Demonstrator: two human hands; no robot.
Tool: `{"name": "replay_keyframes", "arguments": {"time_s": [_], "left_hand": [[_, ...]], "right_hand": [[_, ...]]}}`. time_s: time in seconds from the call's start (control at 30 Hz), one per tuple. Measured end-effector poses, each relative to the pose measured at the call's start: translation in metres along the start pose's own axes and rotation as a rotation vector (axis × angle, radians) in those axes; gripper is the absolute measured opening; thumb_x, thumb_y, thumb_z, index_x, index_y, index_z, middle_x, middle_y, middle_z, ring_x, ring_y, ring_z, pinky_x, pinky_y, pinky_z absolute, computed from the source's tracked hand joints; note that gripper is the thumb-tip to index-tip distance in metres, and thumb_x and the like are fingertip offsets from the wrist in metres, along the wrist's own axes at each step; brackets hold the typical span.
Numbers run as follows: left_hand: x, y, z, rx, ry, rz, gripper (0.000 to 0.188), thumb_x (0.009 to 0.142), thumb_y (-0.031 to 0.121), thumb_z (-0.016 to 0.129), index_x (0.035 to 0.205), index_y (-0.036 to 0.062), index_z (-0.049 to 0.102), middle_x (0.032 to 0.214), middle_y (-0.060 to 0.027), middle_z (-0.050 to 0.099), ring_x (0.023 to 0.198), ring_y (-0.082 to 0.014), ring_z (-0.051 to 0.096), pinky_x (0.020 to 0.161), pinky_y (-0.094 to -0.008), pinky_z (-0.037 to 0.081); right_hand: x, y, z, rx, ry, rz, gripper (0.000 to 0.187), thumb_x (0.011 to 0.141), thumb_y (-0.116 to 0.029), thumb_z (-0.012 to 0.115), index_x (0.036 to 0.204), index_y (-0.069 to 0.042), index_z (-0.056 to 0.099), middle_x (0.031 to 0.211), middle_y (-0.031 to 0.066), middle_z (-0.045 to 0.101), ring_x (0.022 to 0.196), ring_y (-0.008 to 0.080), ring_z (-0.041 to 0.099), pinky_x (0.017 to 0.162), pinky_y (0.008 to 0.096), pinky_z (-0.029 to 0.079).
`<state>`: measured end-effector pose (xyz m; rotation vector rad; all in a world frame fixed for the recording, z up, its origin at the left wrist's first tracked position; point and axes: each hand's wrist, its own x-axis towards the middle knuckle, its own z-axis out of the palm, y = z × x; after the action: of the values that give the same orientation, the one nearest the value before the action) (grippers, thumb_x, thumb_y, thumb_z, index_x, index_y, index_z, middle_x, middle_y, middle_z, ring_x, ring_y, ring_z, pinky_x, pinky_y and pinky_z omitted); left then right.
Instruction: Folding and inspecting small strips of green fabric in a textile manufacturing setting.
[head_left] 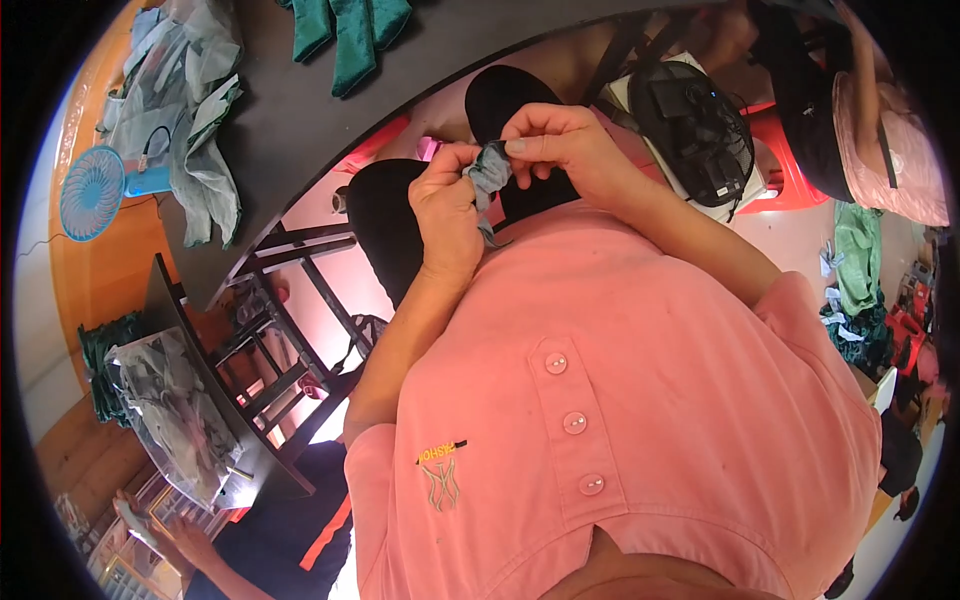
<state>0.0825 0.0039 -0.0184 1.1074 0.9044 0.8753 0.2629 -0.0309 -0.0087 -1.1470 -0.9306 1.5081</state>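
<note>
Two bare hands, one small grey-green cloth piece (486,182), upper centre of the frame, held above the wearer's lap. Cloth: bunched and narrow, darker at its upper end, its tail hanging toward the pink shirt (520,290).

Left hand (446,215): fingers curled, gripping the cloth from its left side. Right hand (572,150): thumb and index finger pinched on the dark upper end; remaining fingers bent, partly hidden. Whether a needle or thread is present: cannot tell.

Step in hand, by judgement: close fingertip work on the gathered end, such as turning or straightening it. Next move, by judgement: calls for a steady left grip while the right fingertips shift along the edge.

Surroundings: dark table (420,55), across the top; green velvety strips (352,42), on it, at the top edge; sheer grey-green fabric heap (180,85), upper left; blue fan (92,193), far left; black bag (690,130), upper right; co-worker's hand (190,540), lower left.
</note>
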Motion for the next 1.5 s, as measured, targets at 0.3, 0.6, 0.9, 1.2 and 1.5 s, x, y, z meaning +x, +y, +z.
{"name": "replay_keyframes", "arguments": {"time_s": [0.3, 0.6, 0.9, 1.2, 1.5], "left_hand": [[0.002, 0.003, 0.007, 0.001, -0.025, -0.081, 0.025, 0.08, -0.007, 0.048, 0.096, -0.0053, 0.068, 0.08, -0.0032, 0.065, 0.062, -0.0065, 0.052, 0.055, -0.0204, 0.04], [-0.003, 0.002, 0.0, -0.048, 0.005, -0.077, 0.021, 0.08, -0.006, 0.05, 0.09, -0.0051, 0.068, 0.078, -0.0025, 0.065, 0.06, -0.0058, 0.051, 0.052, -0.0207, 0.039], [0.002, -0.001, -0.003, 0.056, 0.029, -0.12, 0.016, 0.081, 0.0, 0.057, 0.091, -0.0047, 0.069, 0.072, -0.0027, 0.065, 0.058, -0.0063, 0.052, 0.05, -0.0218, 0.039], [0.004, -0.005, -0.001, -0.096, 0.006, -0.178, 0.02, 0.078, -0.002, 0.055, 0.09, -0.0053, 0.07, 0.073, -0.0045, 0.066, 0.057, -0.0081, 0.053, 0.052, -0.0227, 0.04], [0.011, -0.009, 0.015, -0.039, 0.27, 0.024, 0.019, 0.075, -0.008, 0.054, 0.087, -0.0079, 0.068, 0.07, -0.0039, 0.061, 0.063, -0.0087, 0.052, 0.057, -0.023, 0.041]], "right_hand": [[0.003, 0.009, 0.002, -0.575, 0.098, -0.5, 0.01, 0.082, -0.01, 0.064, 0.085, -0.001, 0.06, 0.073, 0.0065, 0.06, 0.064, 0.015, 0.058, 0.059, 0.0284, 0.044], [0.01, 0.005, -0.004, -0.233, -0.045, -0.225, 0.012, 0.079, -0.005, 0.07, 0.083, 0.0, 0.06, 0.07, 0.0007, 0.058, 0.067, 0.008, 0.055, 0.061, 0.0257, 0.045], [0.008, 0.009, 0.002, -0.663, 0.041, -0.656, 0.009, 0.076, -0.002, 0.068, 0.083, -0.005, 0.063, 0.079, 0.0052, 0.061, 0.066, 0.0197, 0.06, 0.06, 0.0289, 0.047], [0.008, 0.008, 0.002, -0.916, 0.142, -0.669, 0.013, 0.073, -0.008, 0.07, 0.083, -0.009, 0.061, 0.075, 0.0055, 0.06, 0.064, 0.0257, 0.062, 0.054, 0.0355, 0.046], [0.008, 0.003, 0.035, -0.768, 0.174, -0.538, 0.024, 0.071, 0.001, 0.064, 0.092, -0.006, 0.056, 0.064, 0.0056, 0.057, 0.055, 0.0151, 0.056, 0.051, 0.0284, 0.042]]}}
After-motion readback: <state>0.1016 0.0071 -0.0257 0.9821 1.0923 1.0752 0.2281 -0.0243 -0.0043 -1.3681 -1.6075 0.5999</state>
